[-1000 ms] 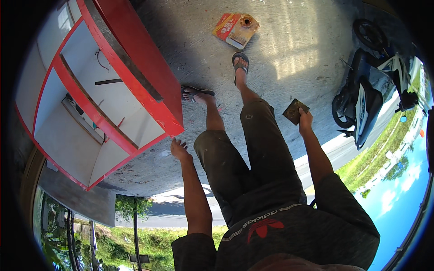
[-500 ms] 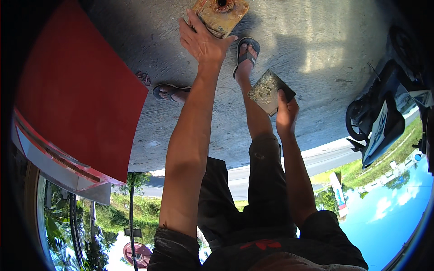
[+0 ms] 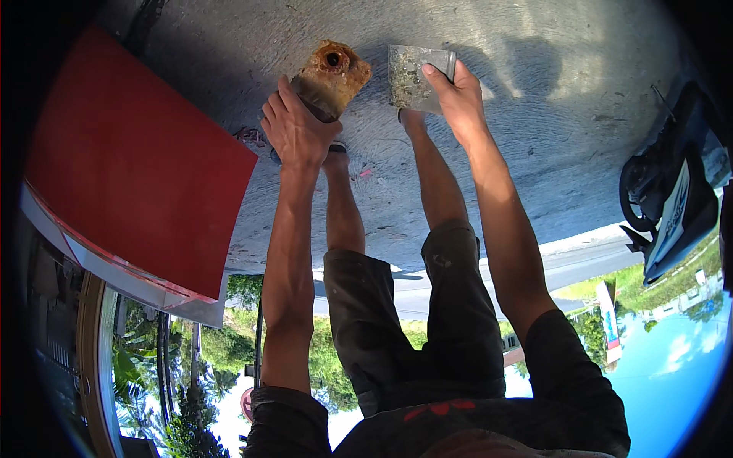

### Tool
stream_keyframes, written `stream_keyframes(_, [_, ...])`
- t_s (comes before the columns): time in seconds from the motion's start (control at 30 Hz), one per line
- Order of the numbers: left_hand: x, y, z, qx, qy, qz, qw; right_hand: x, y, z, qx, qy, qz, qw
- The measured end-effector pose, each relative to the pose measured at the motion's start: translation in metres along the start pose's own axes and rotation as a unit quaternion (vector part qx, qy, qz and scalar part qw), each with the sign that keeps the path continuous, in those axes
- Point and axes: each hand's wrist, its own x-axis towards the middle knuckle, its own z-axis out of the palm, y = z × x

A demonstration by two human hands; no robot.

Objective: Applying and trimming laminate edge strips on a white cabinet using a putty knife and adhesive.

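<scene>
My left hand (image 3: 294, 130) is closed around the lower side of a rusty, box-shaped metal piece (image 3: 347, 72). Its yellow-brown face has a round dark hole with a raised, rust-coloured ring; its lower side looks dark grey. To the right, my right hand (image 3: 463, 103) pinches a flat, squarish grey plate (image 3: 408, 84) by its right edge, thumb on the face. Dark and yellowish specks cover the plate's left part. Both pieces are held above the ground, side by side with a gap between them. The fingers behind each piece are mostly hidden.
Rough concrete (image 3: 374, 198) lies beneath my hands and legs. A large red panel (image 3: 145, 168) stands close on the left. At the far right is a parked motorbike (image 3: 672, 198). Behind me run a road (image 3: 412, 298) and greenery.
My right hand has swung up and forward with the plate, bringing it level with the rusty piece. My left hand has drawn back and leftward, still holding that piece. My feet have shifted.
</scene>
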Motion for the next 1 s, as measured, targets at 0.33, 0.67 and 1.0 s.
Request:
stream_keyframes(0.33, [-0.047,-0.003,0.057,0.104,-0.077,0.043,0.991,0.070,0.031,0.007,-0.401,-0.133,-0.115,0.899])
stream_keyframes(0.67, [-0.018,0.025,0.068,0.076,-0.036,0.087,0.993,0.065,0.053,0.012,-0.420,-0.075,-0.145,0.893])
stream_keyframes(1.0, [-0.012,0.034,0.076,0.076,-0.052,0.086,0.992,0.078,0.069,-0.004,-0.423,-0.077,-0.133,0.893])
